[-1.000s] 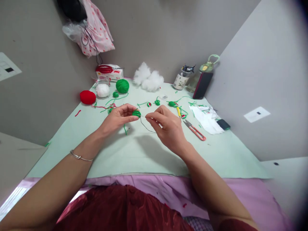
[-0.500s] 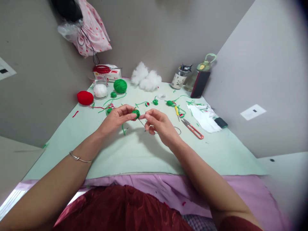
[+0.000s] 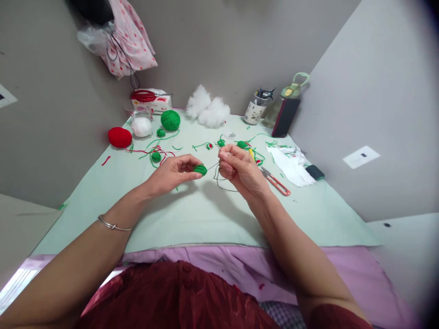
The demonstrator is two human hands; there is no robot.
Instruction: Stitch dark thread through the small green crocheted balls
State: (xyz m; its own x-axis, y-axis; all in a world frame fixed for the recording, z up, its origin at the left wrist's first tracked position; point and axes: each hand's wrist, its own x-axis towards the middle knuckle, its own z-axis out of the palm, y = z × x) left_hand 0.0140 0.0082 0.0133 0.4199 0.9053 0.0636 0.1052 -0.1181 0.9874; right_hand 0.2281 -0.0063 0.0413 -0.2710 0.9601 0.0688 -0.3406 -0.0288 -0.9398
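My left hand [image 3: 174,173] pinches a small green crocheted piece [image 3: 200,170] between thumb and fingertips. A dark thread [image 3: 213,166] runs taut from this piece to my right hand [image 3: 240,169]. The right fingers are closed on a thin needle [image 3: 217,145], whose end pokes out above the fingertips. More of the thread hangs in a loop below the right hand. Behind my hands lie a small green ball [image 3: 156,156] and a little red, white and green piece [image 3: 209,146]. Orange-handled thread snips [image 3: 276,182] rest right of my right hand.
Red yarn [image 3: 120,137], white yarn [image 3: 141,127] and green yarn [image 3: 170,120] stand at the back left. White stuffing [image 3: 209,109] lies at the back middle. A pen cup [image 3: 254,112], a phone [image 3: 286,118] and a white cloth [image 3: 291,169] are on the right.
My right hand has moved away from the green piece, up and to the right, drawing the dark thread out straight. The left hand has shifted slightly right and down with the piece.
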